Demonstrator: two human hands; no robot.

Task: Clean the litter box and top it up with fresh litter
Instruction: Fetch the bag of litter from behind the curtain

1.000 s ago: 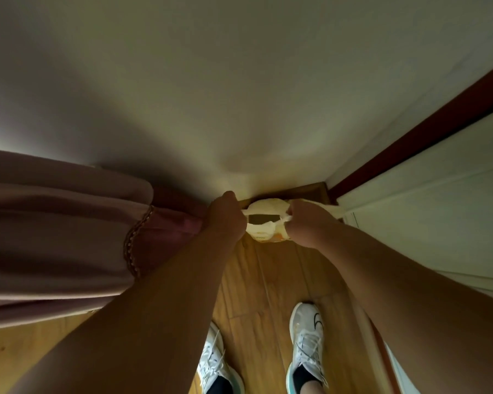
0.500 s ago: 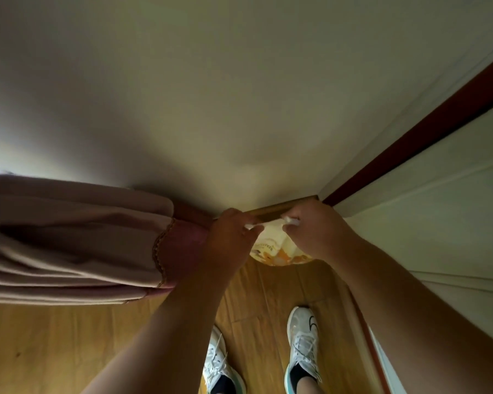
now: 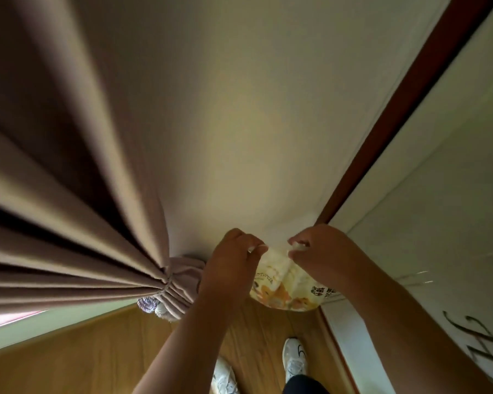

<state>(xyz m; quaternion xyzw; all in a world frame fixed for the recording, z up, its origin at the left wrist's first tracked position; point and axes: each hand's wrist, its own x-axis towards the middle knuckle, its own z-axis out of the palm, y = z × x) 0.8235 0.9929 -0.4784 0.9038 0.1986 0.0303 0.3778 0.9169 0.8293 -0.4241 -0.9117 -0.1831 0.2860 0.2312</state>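
bag [image 3: 285, 288] top pinched between fingers [image 3: 256, 248]

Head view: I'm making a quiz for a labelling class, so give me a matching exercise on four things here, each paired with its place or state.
Things:
1. bag
2. curtain
3. shoes
4. door trim

Places or states:
A. dark red strip running up the right side
B. gathered in folds on the left
C. pinched at its top by the left hand and the right hand
D. white, on the wood floor at the bottom

Pairs: 1-C, 2-B, 3-D, 4-A
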